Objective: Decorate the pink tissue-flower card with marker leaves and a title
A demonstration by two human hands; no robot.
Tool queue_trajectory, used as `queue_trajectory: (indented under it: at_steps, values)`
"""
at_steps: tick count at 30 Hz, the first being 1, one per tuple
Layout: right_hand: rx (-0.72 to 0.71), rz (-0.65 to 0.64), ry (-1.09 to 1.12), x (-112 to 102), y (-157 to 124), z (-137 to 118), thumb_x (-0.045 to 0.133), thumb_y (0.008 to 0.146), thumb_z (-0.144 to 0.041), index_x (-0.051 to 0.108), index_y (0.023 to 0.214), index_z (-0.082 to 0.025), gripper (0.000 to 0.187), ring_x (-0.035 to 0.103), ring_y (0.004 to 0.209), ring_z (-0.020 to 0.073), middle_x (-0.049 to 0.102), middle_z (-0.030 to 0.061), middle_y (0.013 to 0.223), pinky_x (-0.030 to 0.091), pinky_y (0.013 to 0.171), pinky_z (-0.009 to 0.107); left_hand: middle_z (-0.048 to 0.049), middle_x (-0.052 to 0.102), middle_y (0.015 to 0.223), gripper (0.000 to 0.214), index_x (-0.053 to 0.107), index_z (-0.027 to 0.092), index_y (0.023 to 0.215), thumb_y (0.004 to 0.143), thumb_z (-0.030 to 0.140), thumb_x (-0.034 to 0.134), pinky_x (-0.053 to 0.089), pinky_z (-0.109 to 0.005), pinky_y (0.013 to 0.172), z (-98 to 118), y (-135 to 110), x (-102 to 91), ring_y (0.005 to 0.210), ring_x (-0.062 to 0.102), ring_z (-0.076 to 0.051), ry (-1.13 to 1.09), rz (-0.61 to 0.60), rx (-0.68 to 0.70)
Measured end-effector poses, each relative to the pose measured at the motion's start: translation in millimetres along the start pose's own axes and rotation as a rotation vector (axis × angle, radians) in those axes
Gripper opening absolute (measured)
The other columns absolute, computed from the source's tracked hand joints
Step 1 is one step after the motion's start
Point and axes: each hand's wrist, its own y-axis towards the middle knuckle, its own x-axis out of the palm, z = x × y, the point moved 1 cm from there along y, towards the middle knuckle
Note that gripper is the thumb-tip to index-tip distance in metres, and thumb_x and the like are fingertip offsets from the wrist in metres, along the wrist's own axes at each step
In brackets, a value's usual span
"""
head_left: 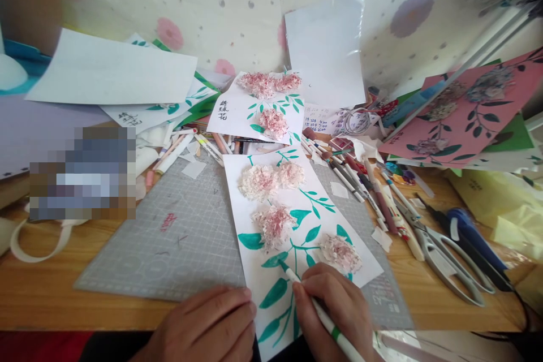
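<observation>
Flower picture (324,226) with 4 raised pink-and-white flower heads (275,226) and green leaves, set aslant on a gray cutting mat (186,237) over a wooden table (479,314); its near end extends past the table's edge. Right hand (339,302): fingers grasping a white marker (326,319) with a green band, its tip at a leaf (270,261) left of the main stem. Left hand (207,322): fingers side by side, slightly bent, tips at the paper's left edge; whether they pinch it cannot be told. Beyond: another flower picture (229,124). Right: pens (345,181) and scissors (425,233).
</observation>
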Motion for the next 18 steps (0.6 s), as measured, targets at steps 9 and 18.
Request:
queue_trajectory:
  at_steps: [9,18]
  values:
    - [0.085,0.012,-0.068,2.7,-2.4,6.1,0.056,0.090,-0.009,0.054,0.079,-0.020,0.017,0.058,0.055,0.0114,0.058,-0.0019,0.065,0.045,0.053,0.023,-0.0036,0.075,0.089,0.030,0.075,0.015,0.086,0.098,0.014,0.048,0.055,-0.027,0.094,-5.4,-5.8,5.1,0.095,0.068,-0.016,-0.036,0.032,0.040]
    - [0.049,0.191,0.013,-0.7,-5.0,6.3,0.058,0.088,-0.007,0.053,0.083,-0.022,0.016,0.059,0.053,0.0109,0.061,-0.0018,0.067,0.045,0.049,0.021,-0.0028,0.075,0.086,0.029,0.074,0.016,0.085,0.098,0.012,0.048,0.054,-0.023,0.094,-5.0,-5.7,5.8,0.095,0.068,-0.014,-0.042,0.065,0.041]
